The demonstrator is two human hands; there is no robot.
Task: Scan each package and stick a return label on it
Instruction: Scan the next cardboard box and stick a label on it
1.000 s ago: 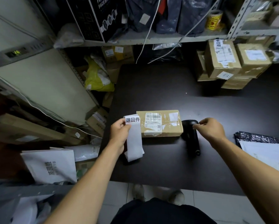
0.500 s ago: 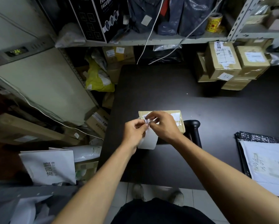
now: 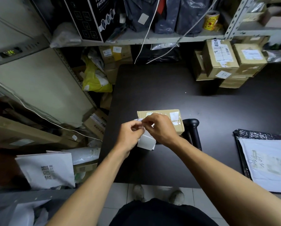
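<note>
White label strip (image 3: 146, 141) is pinched by both the left hand (image 3: 131, 136) and the right hand (image 3: 161, 128), seemingly peeling one; next, pressing it onto the box (image 3: 175, 117) near the table's (image 3: 152, 88) left edge.

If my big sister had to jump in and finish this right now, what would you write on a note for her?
Left hand: holds the white label strip by its top end.
Right hand: pinches the same top end, apparently peeling a return label off.
Small cardboard box: on the dark table, just behind the hands, no return label seen on it yet.
Black barcode scanner: lying on the table right of the box.
Left to do: finish peeling, stick the label on the box, then do the white mailer at the right.
</note>
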